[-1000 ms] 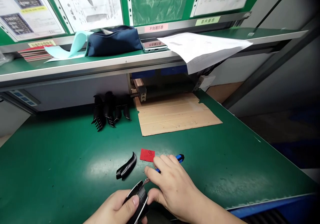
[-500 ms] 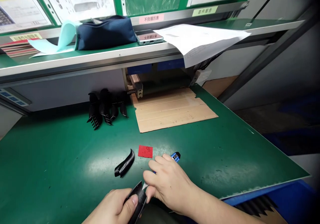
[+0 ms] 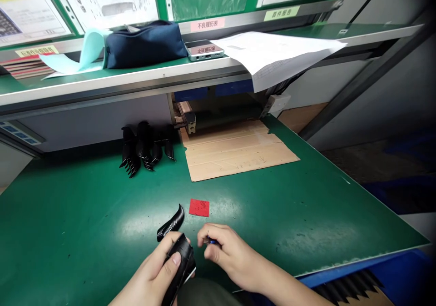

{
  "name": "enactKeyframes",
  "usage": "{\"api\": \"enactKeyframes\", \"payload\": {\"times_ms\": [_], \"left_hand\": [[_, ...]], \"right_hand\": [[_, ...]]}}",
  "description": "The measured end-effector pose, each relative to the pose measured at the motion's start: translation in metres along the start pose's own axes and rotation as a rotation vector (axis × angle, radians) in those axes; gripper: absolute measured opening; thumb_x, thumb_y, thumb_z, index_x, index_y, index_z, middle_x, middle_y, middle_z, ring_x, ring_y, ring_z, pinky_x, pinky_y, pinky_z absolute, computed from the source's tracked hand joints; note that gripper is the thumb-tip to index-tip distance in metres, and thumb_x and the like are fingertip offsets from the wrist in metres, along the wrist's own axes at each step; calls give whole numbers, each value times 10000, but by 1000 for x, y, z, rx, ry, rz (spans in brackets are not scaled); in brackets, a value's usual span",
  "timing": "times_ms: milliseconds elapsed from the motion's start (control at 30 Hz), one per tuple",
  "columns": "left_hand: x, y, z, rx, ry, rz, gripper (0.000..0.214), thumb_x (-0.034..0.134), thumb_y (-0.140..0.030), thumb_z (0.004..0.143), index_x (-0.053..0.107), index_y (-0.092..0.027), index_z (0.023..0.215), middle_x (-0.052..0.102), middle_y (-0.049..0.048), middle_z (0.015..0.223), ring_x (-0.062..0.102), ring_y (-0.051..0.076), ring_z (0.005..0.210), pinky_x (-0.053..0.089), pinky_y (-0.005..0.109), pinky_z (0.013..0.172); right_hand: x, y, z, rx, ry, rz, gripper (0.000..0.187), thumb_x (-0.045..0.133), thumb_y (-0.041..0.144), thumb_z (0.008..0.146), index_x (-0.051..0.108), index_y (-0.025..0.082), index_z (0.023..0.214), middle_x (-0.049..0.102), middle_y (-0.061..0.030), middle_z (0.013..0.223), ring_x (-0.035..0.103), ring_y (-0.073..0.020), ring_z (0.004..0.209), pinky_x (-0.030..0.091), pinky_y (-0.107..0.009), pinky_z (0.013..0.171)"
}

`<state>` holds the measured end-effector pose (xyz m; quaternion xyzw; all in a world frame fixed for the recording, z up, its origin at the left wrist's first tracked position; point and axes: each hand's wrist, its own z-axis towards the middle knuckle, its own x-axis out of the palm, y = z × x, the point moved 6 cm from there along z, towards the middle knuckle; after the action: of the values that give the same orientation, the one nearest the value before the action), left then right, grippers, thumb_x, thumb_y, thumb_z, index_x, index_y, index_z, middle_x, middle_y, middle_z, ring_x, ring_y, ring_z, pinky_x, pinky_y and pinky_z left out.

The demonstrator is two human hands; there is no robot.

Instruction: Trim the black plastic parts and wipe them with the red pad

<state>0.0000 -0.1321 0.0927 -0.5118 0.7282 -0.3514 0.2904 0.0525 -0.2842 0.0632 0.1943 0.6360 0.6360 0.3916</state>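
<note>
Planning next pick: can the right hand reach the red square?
Probably yes. The red square lies just ahead of the right hand on the green mat, nothing between them. Its fingers curl around a blue knife handle, so it may need to let go first.

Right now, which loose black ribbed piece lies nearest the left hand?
The lone piece beyond the left hand, left of the red square; the others sit heaped farther back.

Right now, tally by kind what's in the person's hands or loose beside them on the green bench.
Black curved plastic parts: 2, one in the left hand
Red paper square: 1
Blue utility knife, mostly hidden: 1, in the right hand
Total: 4
</note>
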Motion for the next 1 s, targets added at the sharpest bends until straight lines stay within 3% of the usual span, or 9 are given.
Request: {"api": "enactKeyframes", "payload": {"times_ms": [133, 267, 400, 567, 733, 900, 1000], "left_hand": [[2, 10, 4, 16, -5, -120, 847, 497, -691, 813, 223, -139, 1394, 566, -3, 680, 471, 99, 520, 335, 216, 527], [0, 18, 3, -8, -102, -200, 904, 554, -670, 788, 255, -91, 1415, 574, 16, 589, 494, 118, 498, 365, 215, 528], [-2, 23, 0, -8, -185, -247, 846, 568, -644, 795, 348, -74, 1380, 550, 12, 544, 444, 92, 432, 358, 186, 477], [-2, 27, -2, -10, -242, -247, 874, 595, -678, 747, 394, -72, 1344, 577, 28, 661, 436, 71, 426, 359, 181, 445], [-1, 26, -4, -17, -244, -150, 842, 540, -687, 782, 399, -110, 1378, 461, -23, 510, 433, 91, 453, 410, 183, 488], [0, 23, -4, -1, -238, -94, 788, 531, -661, 803, 436, -112, 1361, 544, 18, 638, 436, 84, 451, 389, 194, 461], [-1, 25, -4, -15, -271, -86, 808, 548, -672, 783, 440, -120, 1362, 613, 63, 780, 452, 79, 455, 398, 206, 460]], "right_hand": [[5, 10, -5, -97, -161, -573, 539, 431, 706, 812, 563, 235, 1039, 509, -26, 900, 404, -182, 833, 275, -332, 765], [9, 13, -5, -133, -246, -773, 580, 340, 728, 827, 556, 212, 982, 471, -37, 851, 350, -187, 785, 220, -328, 711], [12, 13, -3, -155, -250, -857, 578, 304, 722, 850, 517, 186, 871, 450, -41, 817, 315, -185, 753, 185, -326, 683], [16, 15, -2, -197, -238, -890, 507, 348, 637, 910, 455, 165, 760, 438, -37, 753, 287, -178, 720, 152, -331, 658], [17, 17, 1, -233, -259, -914, 447, 422, 573, 919, 448, 168, 732, 454, -29, 725, 285, -175, 696, 142, -333, 648], [21, 9, 5, -232, -172, -939, 371, 524, 511, 883, 471, 177, 729, 473, -15, 699, 298, -165, 666, 132, -323, 637], [20, 4, 8, -211, -16, -755, 436, 484, 581, 883, 480, 175, 723, 482, 2, 681, 324, -143, 647, 176, -308, 629]]}}
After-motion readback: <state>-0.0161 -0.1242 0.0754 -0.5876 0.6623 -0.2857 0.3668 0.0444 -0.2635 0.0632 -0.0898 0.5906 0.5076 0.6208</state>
